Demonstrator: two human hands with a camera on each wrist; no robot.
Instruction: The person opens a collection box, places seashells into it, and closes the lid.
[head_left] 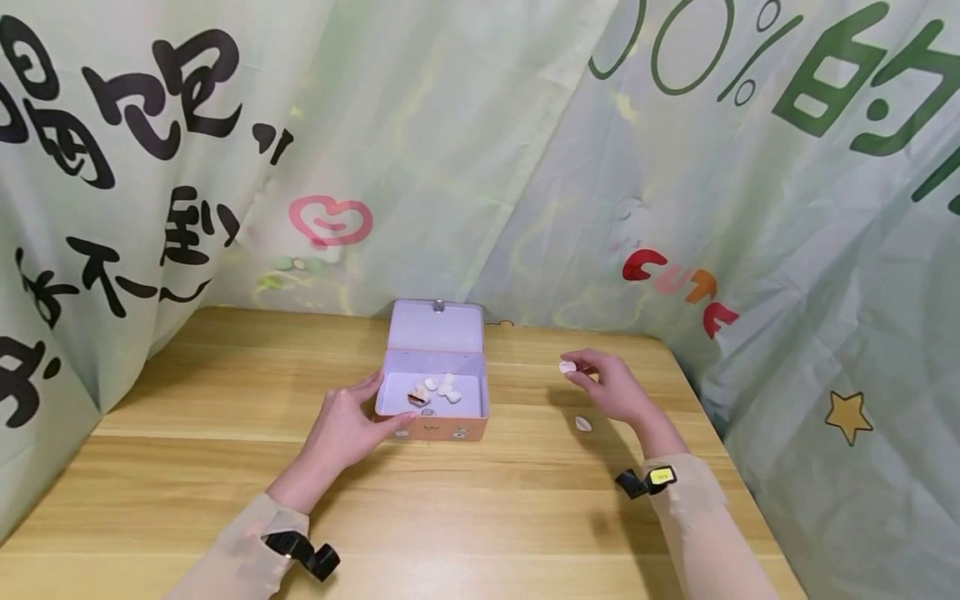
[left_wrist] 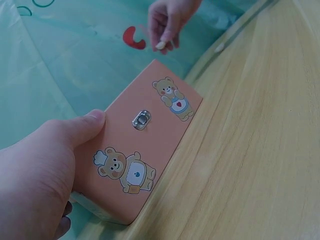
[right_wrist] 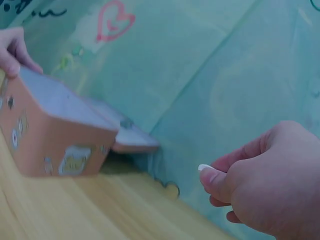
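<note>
An orange tin box (head_left: 444, 432) with bear pictures and a metal clasp (left_wrist: 142, 119) stands on the table, its lid (head_left: 437, 327) raised at the back. Several small white shells (head_left: 453, 397) and a darker brown-marked piece (head_left: 417, 398) lie inside. My left hand (head_left: 341, 429) grips the box at its left front corner, thumb on the front wall, fingers along the left side. To the right of the box, my right hand (head_left: 615, 390) pinches a small white shell (right_wrist: 203, 167) between thumb and fingers, above the table. Another white shell (head_left: 583, 424) rests on the wood below it.
The wooden table (head_left: 465, 517) meets a printed curtain (head_left: 450, 167) along its back and sides. The curtain hangs close behind the raised lid. A black wrist camera (head_left: 303, 554) sits on the left sleeve, and another (head_left: 633, 483) on the right.
</note>
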